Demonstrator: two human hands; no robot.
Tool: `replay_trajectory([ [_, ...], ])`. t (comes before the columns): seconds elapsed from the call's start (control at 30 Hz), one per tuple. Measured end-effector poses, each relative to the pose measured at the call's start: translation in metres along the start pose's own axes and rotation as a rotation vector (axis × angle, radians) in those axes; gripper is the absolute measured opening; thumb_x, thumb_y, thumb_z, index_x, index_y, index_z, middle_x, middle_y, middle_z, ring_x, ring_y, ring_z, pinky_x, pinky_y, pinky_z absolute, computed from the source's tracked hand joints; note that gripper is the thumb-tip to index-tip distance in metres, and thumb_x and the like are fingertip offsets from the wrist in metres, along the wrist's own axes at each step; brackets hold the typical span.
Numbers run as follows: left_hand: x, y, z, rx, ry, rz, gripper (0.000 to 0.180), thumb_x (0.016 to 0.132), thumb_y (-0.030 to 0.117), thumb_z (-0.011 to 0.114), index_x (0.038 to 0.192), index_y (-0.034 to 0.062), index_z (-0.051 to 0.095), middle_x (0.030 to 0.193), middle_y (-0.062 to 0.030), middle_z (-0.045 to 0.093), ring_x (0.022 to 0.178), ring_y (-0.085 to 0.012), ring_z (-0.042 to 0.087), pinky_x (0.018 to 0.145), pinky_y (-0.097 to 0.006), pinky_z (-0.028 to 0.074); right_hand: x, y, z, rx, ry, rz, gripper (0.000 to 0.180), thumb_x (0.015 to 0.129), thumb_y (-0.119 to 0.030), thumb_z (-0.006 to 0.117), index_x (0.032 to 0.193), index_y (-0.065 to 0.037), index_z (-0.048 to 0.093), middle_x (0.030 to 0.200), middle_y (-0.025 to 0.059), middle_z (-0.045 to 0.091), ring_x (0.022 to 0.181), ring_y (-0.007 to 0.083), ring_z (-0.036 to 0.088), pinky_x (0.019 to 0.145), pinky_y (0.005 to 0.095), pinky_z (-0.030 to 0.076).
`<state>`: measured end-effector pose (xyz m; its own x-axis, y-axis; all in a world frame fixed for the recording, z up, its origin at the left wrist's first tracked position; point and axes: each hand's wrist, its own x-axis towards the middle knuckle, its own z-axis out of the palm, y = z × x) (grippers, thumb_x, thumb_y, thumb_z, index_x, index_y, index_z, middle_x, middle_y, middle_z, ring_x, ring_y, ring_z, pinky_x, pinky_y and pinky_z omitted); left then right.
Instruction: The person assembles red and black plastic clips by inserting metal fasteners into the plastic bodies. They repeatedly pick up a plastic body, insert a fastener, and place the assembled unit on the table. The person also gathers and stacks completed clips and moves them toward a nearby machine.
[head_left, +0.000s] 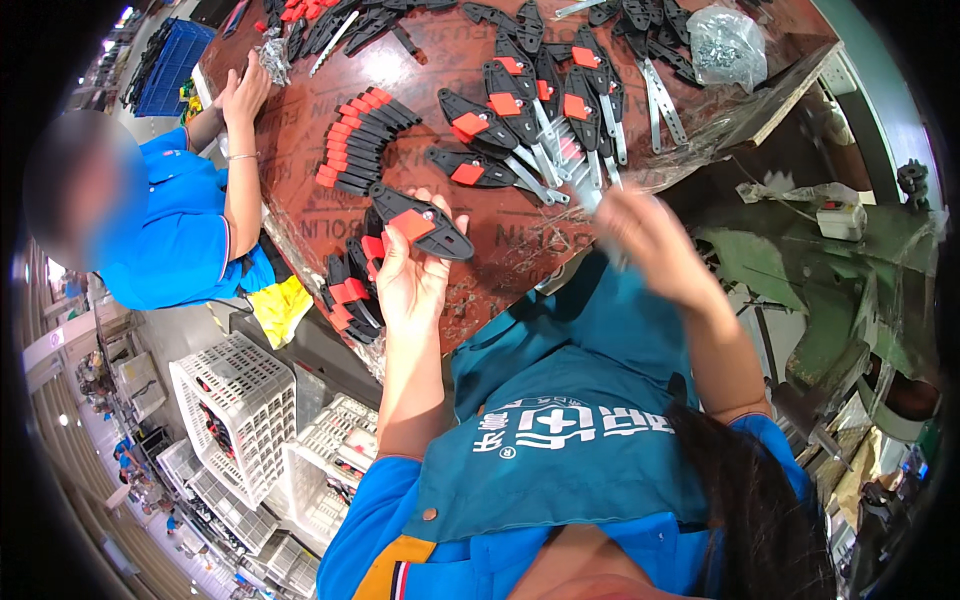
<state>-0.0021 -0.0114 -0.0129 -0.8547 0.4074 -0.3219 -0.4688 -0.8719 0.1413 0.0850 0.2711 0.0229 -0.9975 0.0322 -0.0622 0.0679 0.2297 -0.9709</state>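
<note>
Item one: a flat, leaf-shaped black plastic piece bearing a bright red block-like tab, raised just above the near part of the surface. We grasp it in the left hand, thumb at the red tab, fingers behind.

Item two: the right hand, blurred, near a streaked pale metal strip; we cannot tell whether its fingers grip the strip or are released.

Beside the left wrist: a pile of black plastic pieces with red tabs. Beyond: a curved row of slim black-and-red plastic parts; to its right, a cluster of black pieces with red tabs and silver metal strips; farther, a clear plastic bag of small metal parts. All lie on a reddish-brown printed surface. At the left edge: a co-worker's hand.

Step, in our judgement: fitting plastic pieces with metal strips. The next move probably calls for a steady left hold while the right brings a strip into line.
</note>
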Motion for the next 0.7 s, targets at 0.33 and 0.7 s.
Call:
replay_trajectory([
  [0.33,0.001,-0.006,0.005,-0.078,-0.009,0.005,0.051,0.098,0.024,0.056,0.141,0.0015,0.041,0.140,-0.0135,0.052,0.130,-0.0330,0.050,0.111,-0.060,0.040,-0.041,-0.016,0.044,0.503,-0.498,0.175,0.025,0.104,-0.025,0.051,0.089,-0.006,0.048,0.075,-0.0023,0.046,0.069,0.0062,0.041,0.061,0.0255,0.038],
  [0.7,-0.022,-0.047,0.013,0.275,-0.054,-0.088,0.061,0.094,0.031,0.063,0.145,0.0080,0.038,0.142,-0.0093,0.048,0.134,-0.0309,0.046,0.111,-0.057,0.040,-0.023,-0.021,0.064,0.682,-0.411,0.307,0.022,0.106,-0.023,0.045,0.093,-0.006,0.043,0.070,-0.0011,0.045,0.053,0.0063,0.040,0.050,0.0233,0.037],
])
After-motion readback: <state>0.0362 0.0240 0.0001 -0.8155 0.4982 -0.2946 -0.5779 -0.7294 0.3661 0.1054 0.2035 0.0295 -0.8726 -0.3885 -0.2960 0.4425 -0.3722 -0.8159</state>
